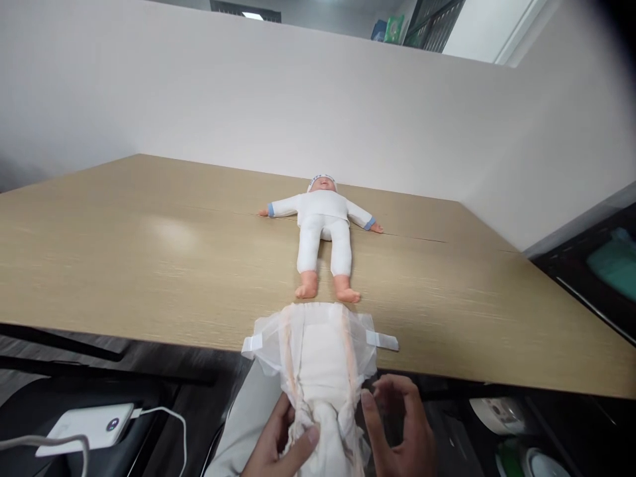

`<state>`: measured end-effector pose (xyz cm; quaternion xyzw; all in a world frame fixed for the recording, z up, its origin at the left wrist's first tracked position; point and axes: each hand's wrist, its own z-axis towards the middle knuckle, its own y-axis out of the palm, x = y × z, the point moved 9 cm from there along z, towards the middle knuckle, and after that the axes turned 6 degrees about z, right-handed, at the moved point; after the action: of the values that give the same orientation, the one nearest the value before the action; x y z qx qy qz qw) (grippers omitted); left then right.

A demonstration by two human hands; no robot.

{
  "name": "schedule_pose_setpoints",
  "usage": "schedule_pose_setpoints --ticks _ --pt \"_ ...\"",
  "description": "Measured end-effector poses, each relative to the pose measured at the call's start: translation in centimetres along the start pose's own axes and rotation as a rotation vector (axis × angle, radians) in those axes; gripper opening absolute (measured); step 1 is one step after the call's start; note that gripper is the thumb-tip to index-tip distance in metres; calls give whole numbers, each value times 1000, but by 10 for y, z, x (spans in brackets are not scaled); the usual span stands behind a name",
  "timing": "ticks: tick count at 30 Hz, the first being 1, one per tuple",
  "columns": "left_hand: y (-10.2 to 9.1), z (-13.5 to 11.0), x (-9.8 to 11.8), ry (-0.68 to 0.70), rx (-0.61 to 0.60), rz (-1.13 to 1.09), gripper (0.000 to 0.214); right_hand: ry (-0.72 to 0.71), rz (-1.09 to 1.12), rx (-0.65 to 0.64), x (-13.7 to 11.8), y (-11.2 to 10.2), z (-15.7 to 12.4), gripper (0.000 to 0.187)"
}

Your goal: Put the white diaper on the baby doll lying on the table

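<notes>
In the head view, a diaper is held out at the lower centre of the frame. Its wide end is spread flat, with a fastening tab stretched out on the right and its fellow on the left; its near end is bunched and folded at the bottom of the frame. The wide end is seen over the front edge of the desk, though whether it is supported there cannot be told.

The diaper's left edge is pinched by the left hand, the thumb laid over the folded part. Nothing is seen to be gripped by the right hand, which is held half curled beside the right edge, thumb and fingers apart; whether the edge is touched cannot be made out.

The step in hand is judged to be the opening-out of the diaper, done at the wide end and unfinished at the bunched one. For the next move, a firm hold by the left hand seems called for, together with a light pinch by the right on the opposite edge, so that the folds can be parted evenly.

Just beyond the wide end, at the centre of the frame, a doll in white clothes is laid on its back, feet towards the diaper.
</notes>
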<state>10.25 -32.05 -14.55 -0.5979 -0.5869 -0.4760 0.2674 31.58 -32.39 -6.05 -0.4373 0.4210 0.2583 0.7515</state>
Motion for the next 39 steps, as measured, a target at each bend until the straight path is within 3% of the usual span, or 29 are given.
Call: schedule_pose_setpoints --ticks 3,6,9,13,16,21,27,31,39 --pt "2 -2 5 8 -5 29 75 -317 -59 -106 -48 15 11 16" --pt "5 -2 3 30 19 15 75 -471 -165 -350 -81 54 20 39" --pt "6 -2 -3 51 63 0 74 -515 -283 -537 -92 91 29 55" --pt "-5 -4 2 117 81 144 61 -533 -343 -606 -83 114 39 56" --pt "-30 -10 20 224 148 390 50 -539 -355 -593 -73 118 42 57" --pt "-73 -25 54 430 420 712 47 -554 -352 -560 -70 119 41 58" --pt "-70 -34 69 544 493 916 55 -566 -369 -547 -69 119 40 58" --pt "-69 -33 72 534 498 1016 56 -566 -376 -536 -68 119 39 58" --pt "-88 -27 88 471 526 1126 64 -570 -396 -504 -68 118 39 57"
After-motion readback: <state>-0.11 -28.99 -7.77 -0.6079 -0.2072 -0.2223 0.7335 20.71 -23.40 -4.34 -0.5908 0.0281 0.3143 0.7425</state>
